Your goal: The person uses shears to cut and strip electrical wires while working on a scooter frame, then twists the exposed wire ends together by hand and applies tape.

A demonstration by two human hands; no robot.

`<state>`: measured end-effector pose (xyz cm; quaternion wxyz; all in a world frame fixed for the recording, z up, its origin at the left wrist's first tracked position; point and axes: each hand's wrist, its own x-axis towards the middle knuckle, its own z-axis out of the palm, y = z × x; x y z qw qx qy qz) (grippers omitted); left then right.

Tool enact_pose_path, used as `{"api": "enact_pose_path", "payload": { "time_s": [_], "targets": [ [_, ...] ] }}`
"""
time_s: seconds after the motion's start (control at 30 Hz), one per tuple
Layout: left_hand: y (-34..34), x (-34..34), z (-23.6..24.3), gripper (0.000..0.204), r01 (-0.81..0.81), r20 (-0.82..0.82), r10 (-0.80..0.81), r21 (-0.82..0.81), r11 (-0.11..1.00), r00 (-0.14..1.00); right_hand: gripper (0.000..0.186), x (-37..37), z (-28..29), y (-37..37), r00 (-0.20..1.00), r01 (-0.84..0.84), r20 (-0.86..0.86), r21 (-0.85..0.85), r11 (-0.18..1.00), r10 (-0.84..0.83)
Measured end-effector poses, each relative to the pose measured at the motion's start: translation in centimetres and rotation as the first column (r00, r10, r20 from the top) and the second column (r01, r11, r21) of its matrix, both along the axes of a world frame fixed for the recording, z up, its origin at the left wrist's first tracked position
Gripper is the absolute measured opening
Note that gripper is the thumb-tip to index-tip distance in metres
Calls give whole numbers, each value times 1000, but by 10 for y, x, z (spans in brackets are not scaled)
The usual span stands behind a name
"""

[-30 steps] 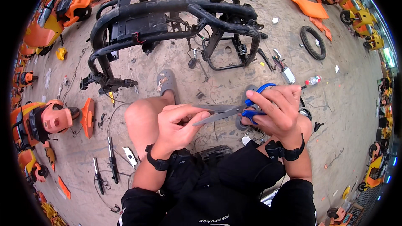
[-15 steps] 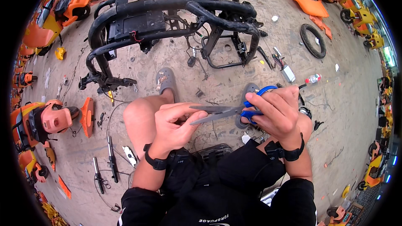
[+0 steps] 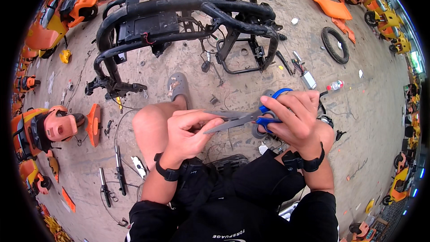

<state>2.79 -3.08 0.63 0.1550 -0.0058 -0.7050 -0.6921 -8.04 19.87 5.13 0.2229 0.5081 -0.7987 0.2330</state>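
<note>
Blue-handled scissors (image 3: 239, 123) are held with their grey blades parted, over the floor between my knees. My right hand (image 3: 293, 116) is closed on the handles, fingers in and around the loops. My left hand (image 3: 189, 132) is closed in a pinch at the blade tips, thumb beside the lower blade; what it holds between its fingers is too small or hidden to make out. Below both hands are my bent legs in black shorts, and my grey clogs (image 3: 174, 83) rest on the concrete floor.
A black vehicle frame (image 3: 174, 6) lies ahead. Around it are a tyre (image 3: 334, 45), metal controller box (image 3: 308, 79), bottle (image 3: 335, 85) and orange panel (image 3: 324, 4). Fork tubes (image 3: 118, 170) lie at my left. Several orange and yellow scooters (image 3: 62, 125) line both sides.
Very little differs. Both hands and the scissors have shifted by only a few pixels; the grip and the parted blades look the same.
</note>
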Motion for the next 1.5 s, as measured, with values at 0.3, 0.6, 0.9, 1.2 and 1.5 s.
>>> {"api": "enact_pose_path", "payload": {
  "time_s": [0.3, 0.6, 0.9, 1.2, 1.5],
  "targets": [
    [-1, 2, 1, 9, 18, 57, -21, 57, 998, 998, 58, 1, -5, 4, 999, -39, -7, -20, 999, 39],
    [-3, 2, 2, 8, 42, 48, -45, 48, 998, 998, 57, -3, -4, 9, 998, -60, 25, 5, 998, 60],
    [-5, 2, 2, 8, 38, 64, -43, 79, 996, 997, 58, 0, 0, 3, 999, -28, -29, 10, 1000, 28],
    [-4, 0, 2, 9, 64, 18, -64, -1, 998, 998, 57, -1, -2, 11, 999, -24, -31, 24, 999, 25],
    [-10, 0, 3, 9, 71, 49, -72, 25, 997, 996, 56, 1, 2, 11, 999, -32, -18, 51, 998, 33]
  ]
}}
